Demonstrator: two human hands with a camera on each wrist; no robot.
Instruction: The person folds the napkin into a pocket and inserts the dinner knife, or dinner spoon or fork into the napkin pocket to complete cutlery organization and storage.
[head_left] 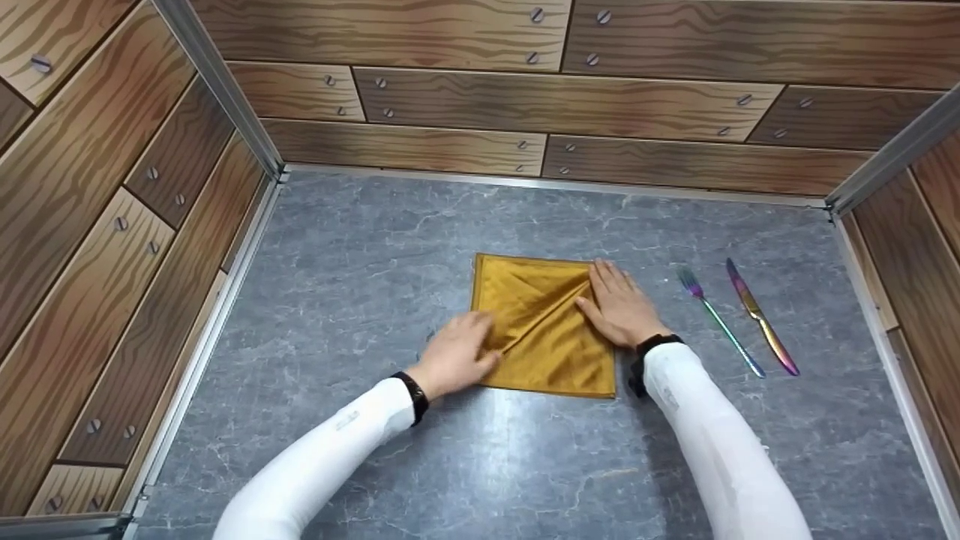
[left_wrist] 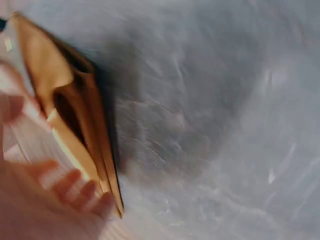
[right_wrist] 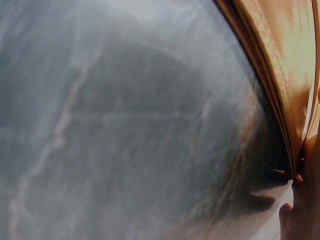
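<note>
White sleeves (head_left: 330,454) enter at the bottom. The left hand (head_left: 456,356), fingers blurred but loosely extended, touches the left edge of a gold cloth (head_left: 551,341) near centre; the right hand (head_left: 621,306) lies flat, fingers straight, at its upper-right corner. A fork (head_left: 721,321) and knife (head_left: 761,319) lie right.

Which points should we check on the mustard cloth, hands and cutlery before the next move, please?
1. Mustard cloth smooth: not ok; a diagonal crease runs across it.
2. Cloth layers closed: not ok; they gape in the left wrist view.
3. Right hand on cloth: ok, near its upper right corner.
4. Grip of left hand: cannot tell; its fingers are blurred.
5. Fork and knife clear of cloth: ok; both lie to its right.
</note>
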